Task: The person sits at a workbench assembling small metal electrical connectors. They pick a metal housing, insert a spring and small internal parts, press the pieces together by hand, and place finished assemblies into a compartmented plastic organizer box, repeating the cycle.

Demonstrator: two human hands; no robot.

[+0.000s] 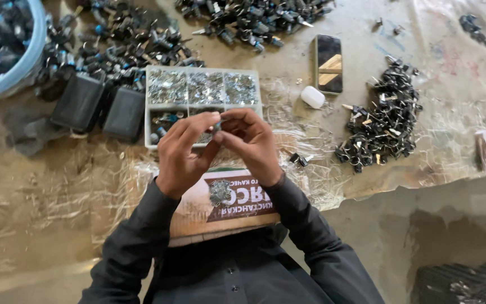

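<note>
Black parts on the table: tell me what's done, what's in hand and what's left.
Seemingly done: a pile of black parts lies to the right, beside a phone. In hand: the left hand and right hand pinch one small part between the fingertips over the compartment tray of shiny metal pieces. Seemingly left: bigger heaps behind the tray and a blue tub full of them.

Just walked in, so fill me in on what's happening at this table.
A person in a dark shirt holds a small part between the fingertips of both hands, left hand and right hand, raised over a compartment tray of shiny metal bits. A cardboard box sits at the person's lap. Piles of small black parts lie right and along the far edge, with a phone and a white case between.
</note>
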